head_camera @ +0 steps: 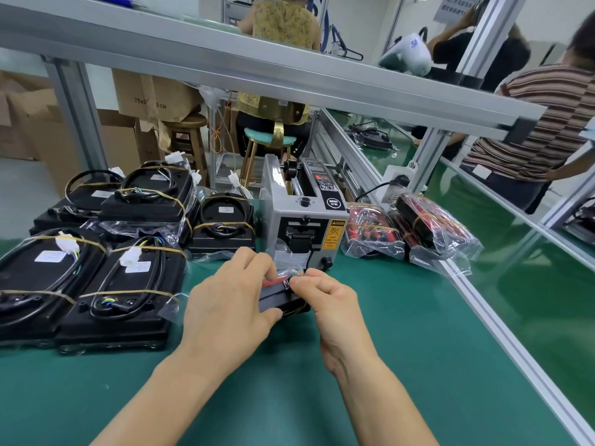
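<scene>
Left grip (231,294): curled round small black-and-red block (277,297)
Right grip (328,299): pinching its clear plastic bag (289,273)
Block: between both grips

Head-worn camera looks forward and down, close over the green bench (402,333).

A green matted tabletop (402,317) fills the foreground, edged on its right by a silver aluminium rail (502,320). Beyond the rail lies a second glossy green work surface (531,259). A broad grey aluminium beam (257,69) crosses overhead, carried by a ribbed aluminium post (77,117) at the left. Behind it, brown cardboard boxes (151,94) are stacked beside a round wooden stool (190,130) and a teal-cushioned stool with gold legs (269,141). The pale grey floor (22,194) shows at the left and a white wall (560,20) at the far right. The light is bright and even
</scene>
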Demonstrator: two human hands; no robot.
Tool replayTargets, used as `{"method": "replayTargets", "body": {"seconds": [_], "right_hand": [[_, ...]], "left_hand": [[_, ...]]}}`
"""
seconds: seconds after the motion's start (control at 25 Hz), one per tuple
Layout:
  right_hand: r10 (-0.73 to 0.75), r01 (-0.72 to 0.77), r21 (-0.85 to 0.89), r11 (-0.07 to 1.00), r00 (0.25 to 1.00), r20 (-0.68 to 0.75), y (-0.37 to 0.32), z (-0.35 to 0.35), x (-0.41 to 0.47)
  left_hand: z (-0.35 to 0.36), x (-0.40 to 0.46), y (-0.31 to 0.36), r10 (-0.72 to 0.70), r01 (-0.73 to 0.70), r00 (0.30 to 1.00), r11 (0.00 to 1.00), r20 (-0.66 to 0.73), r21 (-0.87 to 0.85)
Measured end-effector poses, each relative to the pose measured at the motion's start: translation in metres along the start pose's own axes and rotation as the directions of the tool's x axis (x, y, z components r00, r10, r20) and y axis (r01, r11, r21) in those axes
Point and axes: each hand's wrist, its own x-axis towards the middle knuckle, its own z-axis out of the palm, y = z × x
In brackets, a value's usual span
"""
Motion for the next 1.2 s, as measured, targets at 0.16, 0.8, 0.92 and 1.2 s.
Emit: {"method": "replayTargets", "body": {"seconds": [0.16,0.8,0.92,1.2], "right_hand": [[-0.016,0.016,-0.008,1.000,1.000,-0.015,0.0030,0.0012,-0.0005],[-0.027,0.025,-0.018,1.000,0.988,-0.152,0.0080,-0.0019,0.0007],[-0.111,0.098,-0.131,0.987,0.989,-0.099,0.0060,-0.0014,0.0016],[-0.169,0.154,-0.213,0.965,0.984,-0.054,0.0085,0.0041,0.0026]], "left_hand": [[-0.0013,0.0001,-0.0020,0.040,-0.040,0.999,0.999,0.007,-0.008],[-0.0024,-0.0011,0.0019,0.103,-0.103,0.995,0.995,-0.001,-0.010],[-0.0033,-0.0005,0.0016,0.080,-0.080,0.997,0.996,-0.003,-0.026],[-0.0045,0.0009,0.0008,-0.022,0.022,1.000,0.996,0.000,-0.088]]}}
